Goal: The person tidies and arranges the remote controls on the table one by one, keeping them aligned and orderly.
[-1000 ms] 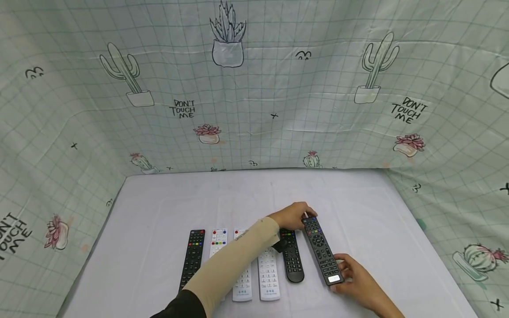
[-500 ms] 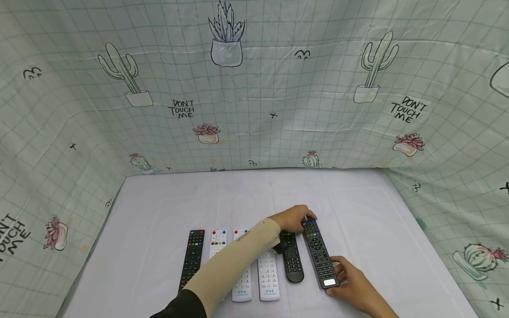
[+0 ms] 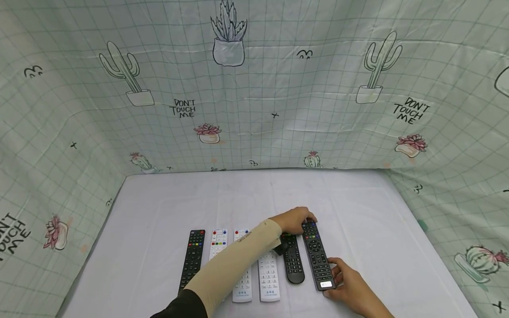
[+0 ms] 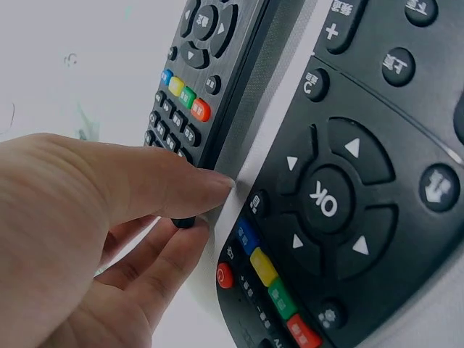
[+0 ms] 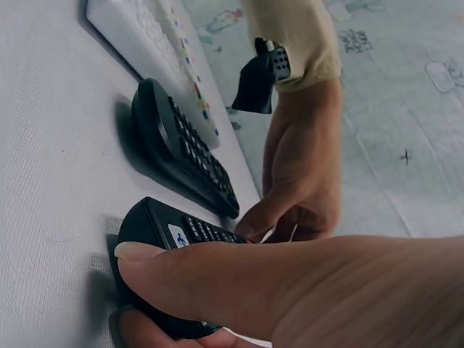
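Both hands are on a slim black remote control (image 3: 317, 254) at the right end of a row. My left hand (image 3: 294, 220) pinches its far end; in the left wrist view the thumb lies along one side of this remote (image 4: 206, 72), with fingers curled at its end. At the near end, beside a white label, my right hand (image 3: 351, 285) grips the edge between thumb and fingers. The right wrist view shows that thumb over the corner of the remote (image 5: 148, 225). Just left of it lies a round-ended black remote (image 3: 294, 265), partly covered by the left wrist.
Two white remotes (image 3: 241, 289) (image 3: 269, 282) and another white remote (image 3: 218, 238) lie further left, partly under the left sleeve (image 3: 234, 256). A black remote (image 3: 192, 256) ends the row. Patterned cloth (image 3: 254, 88) surrounds the white table (image 3: 159, 198).
The slim black remote has slid a little left and towards me, its near end swinging left closer to the row. Both hands have moved with it. The other remotes have stayed put.
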A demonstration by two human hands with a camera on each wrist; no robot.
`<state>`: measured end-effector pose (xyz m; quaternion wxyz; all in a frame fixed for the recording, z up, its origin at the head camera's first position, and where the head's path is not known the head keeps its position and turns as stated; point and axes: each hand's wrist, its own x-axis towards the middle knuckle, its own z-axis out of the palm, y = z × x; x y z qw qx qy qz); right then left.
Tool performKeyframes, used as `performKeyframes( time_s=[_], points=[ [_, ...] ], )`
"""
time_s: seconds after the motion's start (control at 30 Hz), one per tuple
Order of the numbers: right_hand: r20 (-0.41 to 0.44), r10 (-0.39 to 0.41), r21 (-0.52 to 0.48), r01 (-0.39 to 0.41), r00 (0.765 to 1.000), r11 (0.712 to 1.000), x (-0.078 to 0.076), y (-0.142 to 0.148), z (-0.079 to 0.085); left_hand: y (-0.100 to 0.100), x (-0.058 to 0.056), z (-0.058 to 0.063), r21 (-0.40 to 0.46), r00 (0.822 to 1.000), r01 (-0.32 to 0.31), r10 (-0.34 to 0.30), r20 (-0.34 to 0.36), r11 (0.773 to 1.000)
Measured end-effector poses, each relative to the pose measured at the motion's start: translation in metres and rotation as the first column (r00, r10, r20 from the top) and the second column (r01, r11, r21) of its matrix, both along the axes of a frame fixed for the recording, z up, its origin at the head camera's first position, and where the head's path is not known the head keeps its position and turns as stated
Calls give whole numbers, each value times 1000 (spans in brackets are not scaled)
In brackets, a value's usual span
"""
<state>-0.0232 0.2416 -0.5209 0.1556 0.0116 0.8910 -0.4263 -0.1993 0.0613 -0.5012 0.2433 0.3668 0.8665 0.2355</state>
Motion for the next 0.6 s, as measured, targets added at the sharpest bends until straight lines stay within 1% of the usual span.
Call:
performKeyframes(
  time_s=[0.1,0.33,0.47,0.6],
  points=[
    [1,5,-9,-5,1000,1000,1,-1,0,1,0,-1,-10,1000,5,-5,-10,1000],
    [-24,30,-15,-31,999,999,2,-1,-1,4,1,-3,-24,999,14,-15,-29,1000],
    [-8,13,-7,-13,1000,1000,1,-2,0,5,3,-3,-38,999,11,-13,-48,999],
    [-3,10,-1,-10,1000,1000,1,-3,0,6,5,-2,-51,997,29,-33,-75,998]
  ],
)
